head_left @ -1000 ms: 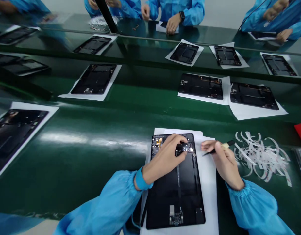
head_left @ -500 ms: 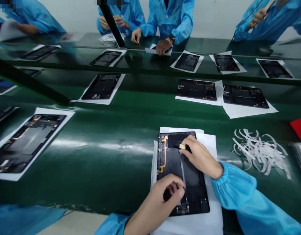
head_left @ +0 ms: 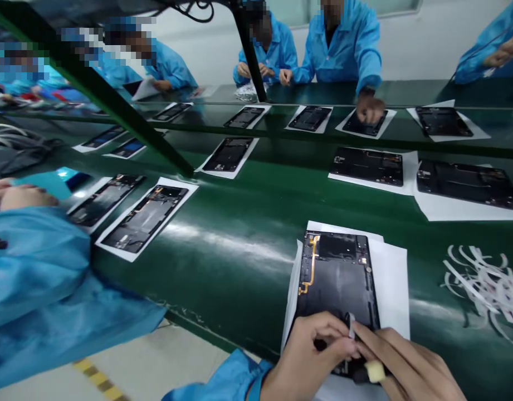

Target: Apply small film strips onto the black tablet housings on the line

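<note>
A black tablet housing (head_left: pixel 337 278) lies on white sheets (head_left: pixel 392 278) in front of me, its lower end partly hidden by my hands. An orange flex cable (head_left: pixel 313 264) runs down its left side. Over the lower part, my left hand (head_left: pixel 312 353) is closed, thumb and forefinger pinching a thin pale strip (head_left: pixel 351 326). My right hand (head_left: pixel 410 362) meets it from the right, its forefinger touching or almost touching the strip. Tucked in the right hand's curled fingers is a small pale yellow block (head_left: pixel 375 371).
A heap of white curled strips (head_left: pixel 485 284) lies to the right on the green bench (head_left: pixel 239 234). More housings on paper (head_left: pixel 145 220) lie left and beyond. A green post (head_left: pixel 126 117) slants across the left. A co-worker's blue sleeve (head_left: pixel 34 273) is close at left; others sit opposite.
My right hand has come down from the housing's upper part to beside my left hand, still with the yellow block. A strip now shows between the fingers. The view has swung left.
</note>
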Demonstrator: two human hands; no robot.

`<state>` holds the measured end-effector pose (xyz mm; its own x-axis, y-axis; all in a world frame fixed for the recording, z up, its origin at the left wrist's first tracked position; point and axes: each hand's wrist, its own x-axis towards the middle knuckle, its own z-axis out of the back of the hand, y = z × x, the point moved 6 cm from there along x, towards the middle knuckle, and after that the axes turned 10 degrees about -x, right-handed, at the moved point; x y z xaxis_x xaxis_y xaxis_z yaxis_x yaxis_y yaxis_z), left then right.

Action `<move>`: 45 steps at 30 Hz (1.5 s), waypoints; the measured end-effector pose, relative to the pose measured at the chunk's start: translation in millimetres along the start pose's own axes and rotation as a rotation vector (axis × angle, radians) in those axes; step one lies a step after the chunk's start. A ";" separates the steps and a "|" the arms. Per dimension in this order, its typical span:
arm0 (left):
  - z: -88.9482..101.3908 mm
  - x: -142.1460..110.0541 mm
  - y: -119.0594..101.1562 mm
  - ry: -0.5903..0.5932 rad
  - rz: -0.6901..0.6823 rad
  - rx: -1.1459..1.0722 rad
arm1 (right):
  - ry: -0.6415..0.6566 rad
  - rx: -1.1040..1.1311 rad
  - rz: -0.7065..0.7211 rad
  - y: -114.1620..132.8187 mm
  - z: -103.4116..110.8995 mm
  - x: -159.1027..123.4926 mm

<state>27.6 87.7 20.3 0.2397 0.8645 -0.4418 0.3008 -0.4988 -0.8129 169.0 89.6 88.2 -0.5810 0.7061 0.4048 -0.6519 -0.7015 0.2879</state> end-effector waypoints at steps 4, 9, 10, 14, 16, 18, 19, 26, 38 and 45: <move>-4.9 -5.3 -11.2 0.040 -0.138 0.265 | 0.061 -0.018 -0.022 4.1 8.1 2.0; -13.8 -8.2 -24.7 0.093 -0.378 0.505 | 0.107 -0.267 -0.002 18.8 13.3 2.2; -17.2 -9.4 -27.7 0.111 -0.450 0.551 | 0.090 -0.329 0.006 20.9 13.3 3.0; -29.0 -14.2 -36.6 0.158 -0.663 0.639 | 0.047 -0.441 -0.004 20.0 10.0 2.7; -29.6 -14.3 -37.8 0.135 -0.685 0.651 | 0.091 -0.364 -0.032 14.6 7.2 -1.6; -27.7 -13.6 -37.5 0.102 -0.679 0.658 | 0.145 -0.275 -0.047 10.3 6.1 -7.0; -26.7 -13.4 -37.5 0.088 -0.680 0.660 | 0.162 -0.254 -0.044 9.3 6.7 -9.0; -31.3 -12.2 -40.6 0.110 -0.744 0.675 | 0.145 -0.377 0.047 15.8 18.3 -1.1; -40.2 -25.7 -40.6 0.267 -0.982 0.912 | 0.172 -0.442 0.024 18.8 12.7 6.6; -17.7 -27.1 -43.5 0.149 -0.800 0.713 | 0.242 -0.084 -0.083 13.0 11.4 2.0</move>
<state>24.4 84.9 74.4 0.3368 0.8830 0.3269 -0.1749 0.3998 -0.8998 165.0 80.8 102.6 -0.6169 0.7704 0.1608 -0.7343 -0.6370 0.2346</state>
